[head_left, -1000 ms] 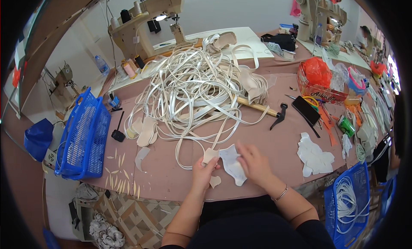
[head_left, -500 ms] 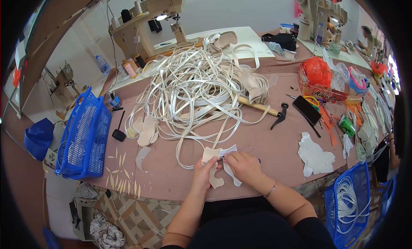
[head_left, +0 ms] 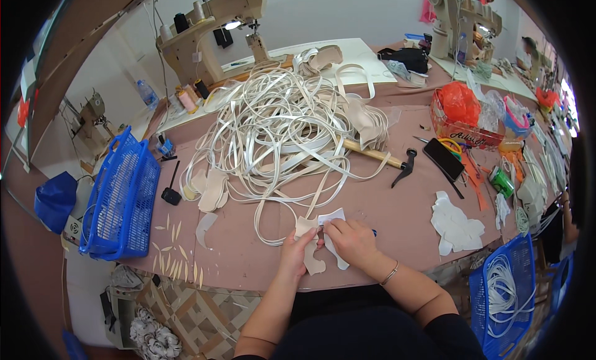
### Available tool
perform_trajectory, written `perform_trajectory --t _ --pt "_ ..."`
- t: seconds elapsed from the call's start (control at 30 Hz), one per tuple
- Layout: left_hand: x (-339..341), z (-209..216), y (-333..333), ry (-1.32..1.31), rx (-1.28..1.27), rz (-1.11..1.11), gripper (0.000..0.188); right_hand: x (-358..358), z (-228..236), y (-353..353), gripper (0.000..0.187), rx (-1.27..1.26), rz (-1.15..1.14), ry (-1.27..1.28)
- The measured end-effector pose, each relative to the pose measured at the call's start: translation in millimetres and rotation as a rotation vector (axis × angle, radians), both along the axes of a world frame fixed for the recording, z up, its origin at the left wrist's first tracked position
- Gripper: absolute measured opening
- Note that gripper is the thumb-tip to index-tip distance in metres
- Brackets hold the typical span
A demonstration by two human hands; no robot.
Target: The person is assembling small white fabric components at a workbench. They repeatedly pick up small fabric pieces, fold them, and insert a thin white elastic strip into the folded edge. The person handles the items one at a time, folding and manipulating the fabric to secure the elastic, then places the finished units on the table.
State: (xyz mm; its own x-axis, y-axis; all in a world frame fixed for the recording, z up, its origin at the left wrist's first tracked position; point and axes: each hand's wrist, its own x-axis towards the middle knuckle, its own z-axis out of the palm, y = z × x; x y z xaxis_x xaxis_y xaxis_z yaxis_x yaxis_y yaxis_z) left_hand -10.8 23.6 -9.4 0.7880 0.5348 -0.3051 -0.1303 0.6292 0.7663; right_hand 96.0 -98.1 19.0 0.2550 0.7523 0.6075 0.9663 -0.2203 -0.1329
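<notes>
Beige piece (head_left: 304, 225), between left fingers (head_left: 305, 237)

Left hand's grip (head_left: 295, 251) pinches a beige cut piece (head_left: 312, 259), and just beside it the right hand's grip (head_left: 352, 241) bunches over a white cut piece (head_left: 337, 254)! Beyond them, a huge tangle of cream and white strips (head_left: 267, 127) sprawls across the counter (head_left: 372, 195), wooden-handled hammer (head_left: 374, 154) against it, smartphone (head_left: 443, 159) farther right.

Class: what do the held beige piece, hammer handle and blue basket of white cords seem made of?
Beige piece: perhaps leather or imitation; matt, smooth, thin.
Hammer handle: probably smooth wood, by its tan colour.
Blue basket: likely plastic, satiny; evenly perforated walls.
</notes>
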Motion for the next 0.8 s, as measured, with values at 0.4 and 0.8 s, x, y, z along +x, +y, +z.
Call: perform_trajectory --t 0.4,0.8 --pt "-0.2 9.9 -2.1 0.007 0.0 -0.01 0.024 5.3 -8.6 -0.4 0.017 0.039 0.011 0.326" --pt "-8.9 9.5 20.3 -0.148 -0.28 0.146 0.018 63.1 -5.4 -8.7 0.036 -0.054 0.152 1.629"
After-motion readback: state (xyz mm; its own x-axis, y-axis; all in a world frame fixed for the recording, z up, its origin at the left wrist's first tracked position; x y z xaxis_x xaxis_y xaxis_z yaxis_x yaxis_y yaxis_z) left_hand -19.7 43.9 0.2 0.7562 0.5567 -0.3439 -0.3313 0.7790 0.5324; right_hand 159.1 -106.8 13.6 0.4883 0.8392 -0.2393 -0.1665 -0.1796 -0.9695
